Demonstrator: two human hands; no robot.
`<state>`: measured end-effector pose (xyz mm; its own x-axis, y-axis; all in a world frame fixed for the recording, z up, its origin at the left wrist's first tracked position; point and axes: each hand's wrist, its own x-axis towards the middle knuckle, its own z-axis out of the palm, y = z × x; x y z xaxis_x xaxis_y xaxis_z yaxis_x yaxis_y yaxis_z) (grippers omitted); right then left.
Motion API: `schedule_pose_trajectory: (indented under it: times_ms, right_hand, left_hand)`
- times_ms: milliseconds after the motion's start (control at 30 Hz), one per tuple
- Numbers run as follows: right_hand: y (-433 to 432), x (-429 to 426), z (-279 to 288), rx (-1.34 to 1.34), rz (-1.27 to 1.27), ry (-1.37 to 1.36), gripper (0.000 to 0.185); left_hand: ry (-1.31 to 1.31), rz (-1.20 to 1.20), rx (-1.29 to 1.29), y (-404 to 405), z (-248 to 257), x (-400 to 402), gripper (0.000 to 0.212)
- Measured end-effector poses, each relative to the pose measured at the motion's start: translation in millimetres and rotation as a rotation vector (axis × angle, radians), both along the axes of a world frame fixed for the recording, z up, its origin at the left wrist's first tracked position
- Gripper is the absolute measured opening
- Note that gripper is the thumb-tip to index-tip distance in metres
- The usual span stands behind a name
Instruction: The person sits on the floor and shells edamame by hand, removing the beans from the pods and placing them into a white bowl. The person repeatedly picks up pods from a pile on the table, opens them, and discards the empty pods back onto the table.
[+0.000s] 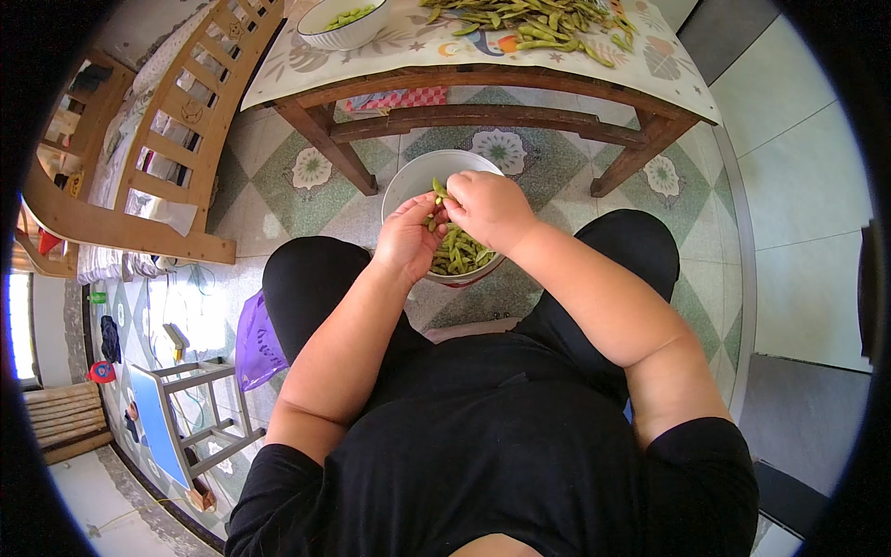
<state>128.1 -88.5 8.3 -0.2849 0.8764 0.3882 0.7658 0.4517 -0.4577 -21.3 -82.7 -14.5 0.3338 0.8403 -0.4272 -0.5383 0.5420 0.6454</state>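
Over a white bucket point(407, 177) on the floor between my knees, both hands meet at a green bean pod point(439, 188). My left hand point(408, 237) pinches the pod's lower end between thumb and fingers, and another pod point(431, 222) shows by its curled fingers. From the other side my right hand point(491, 209) grips the same pod, its fingertips partly hidden behind the back of the hand. A pale green bean seems to show between the fingertips. Below, many pods point(459, 254) lie in the bucket, partly covered by my hands.
Ahead stands a wooden table point(431, 73) with a heap of bean pods point(536, 21) and a white bowl point(341, 31) of shelled beans. A wooden bed frame point(174, 132) is at left, with a purple bag point(259, 344) and a blue-topped stool point(159, 425) nearer me.
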Motion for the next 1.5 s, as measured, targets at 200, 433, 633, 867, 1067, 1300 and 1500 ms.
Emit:
schedule_pose_trajectory:
  times_ms: [200,433,633,867,1067,1300,1500]
  right_hand:
    - [4,-1,-7,-0.202,-0.037,0.261,0.018]
    - [7,0,-2,-0.843,-0.019,1.031,0.023]
    - [7,4,5,-1.065,0.070,1.041,0.025]
    - [7,6,-2,-1.001,0.254,1.052,0.024]
    - [8,4,-3,-0.847,0.297,0.990,0.021]
    - [4,-1,-8,-0.342,0.070,0.393,0.022]
    - [1,-6,-2,-0.189,-0.019,0.088,0.024]
  left_hand:
    - [-0.027,0.023,-0.064,3,4,0,0.011]
    - [0.002,-0.003,0.067,0,5,3,0.010]
    - [-0.058,-0.002,0.133,3,6,-1,0.006]
    - [-0.153,-0.136,0.135,10,-3,-10,0.010]
    - [-0.261,-0.160,0.050,6,4,-10,0.011]
    - [-0.053,-0.007,0.028,0,8,-2,0.011]
    - [0.082,0.017,0.060,-4,15,6,0.013]
